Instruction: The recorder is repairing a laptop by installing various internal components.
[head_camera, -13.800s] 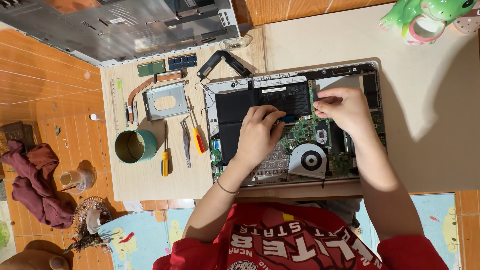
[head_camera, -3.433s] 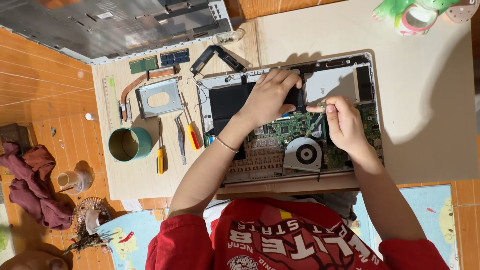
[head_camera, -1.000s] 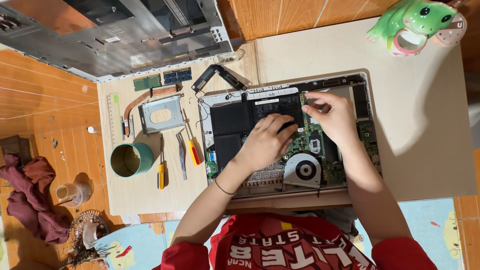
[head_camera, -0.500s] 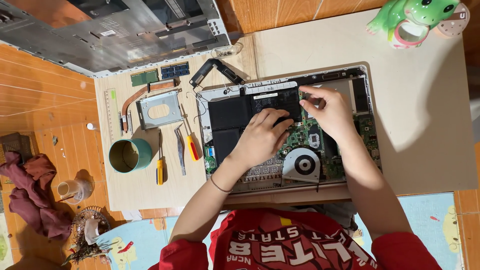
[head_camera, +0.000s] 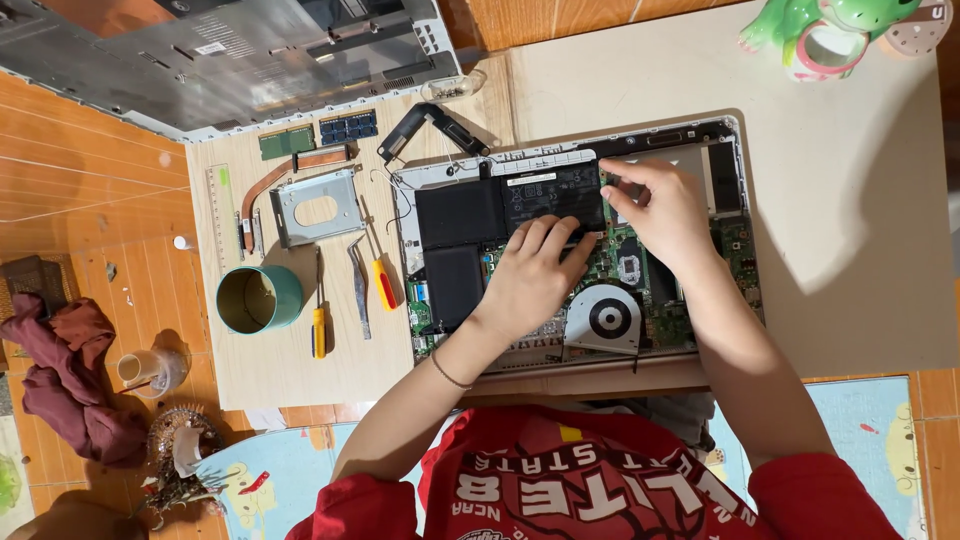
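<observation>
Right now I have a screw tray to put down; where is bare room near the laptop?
Bare mat right of the open laptop, below the green frog figure. Left of it is crowded: screwdrivers, tweezers, metal bracket, green tin.

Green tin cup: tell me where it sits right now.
In the head view the green tin cup stands on the wooden board, left of the opened laptop, just beside the yellow-handled screwdriver, below the metal drive bracket.

Opened silver laptop chassis (head_camera: 735, 150) on the beige worktop (head_camera: 860, 250). Left hand (head_camera: 530, 280) presses on the flat black battery pack (head_camera: 470, 215); right hand (head_camera: 665, 215) pinches at its upper right corner, above the round grey cooling fan (head_camera: 608, 320).
</observation>
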